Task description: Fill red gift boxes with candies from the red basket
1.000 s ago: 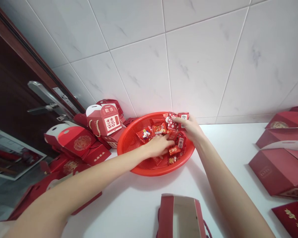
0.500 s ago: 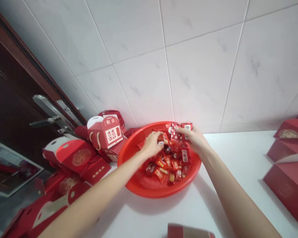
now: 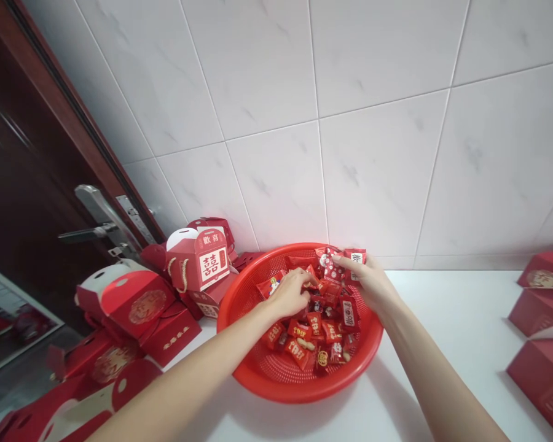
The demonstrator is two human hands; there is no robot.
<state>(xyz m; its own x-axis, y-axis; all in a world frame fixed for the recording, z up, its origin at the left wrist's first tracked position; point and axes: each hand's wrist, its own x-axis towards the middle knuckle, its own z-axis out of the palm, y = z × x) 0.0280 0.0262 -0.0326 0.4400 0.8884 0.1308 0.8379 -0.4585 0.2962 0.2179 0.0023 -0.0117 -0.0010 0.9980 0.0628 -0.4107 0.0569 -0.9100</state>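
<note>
A red plastic basket [image 3: 299,390] holds several red-wrapped candies [image 3: 316,322] and a few peanuts in their shells [image 3: 305,344]. My left hand [image 3: 291,296] reaches into it, fingers curled down among the wrappers; whatever lies under the fingertips is hidden. At the basket's far right rim, my right hand [image 3: 373,279] pinches small red candy packets between thumb and fingers. One is a polka-dotted packet [image 3: 333,265], another a red packet with a white label [image 3: 356,258].
Left of the basket, red gift boxes [image 3: 207,261] with rope handles are piled near a dark door with a metal handle [image 3: 92,230]. More red boxes [image 3: 546,322] line the right side of the white table [image 3: 451,344]. A tiled wall [image 3: 373,153] rises behind.
The view has tilted up, so the basket sits lower in the picture. My left hand's fingers have curled further over the candies. The right hand still grips the packets.
</note>
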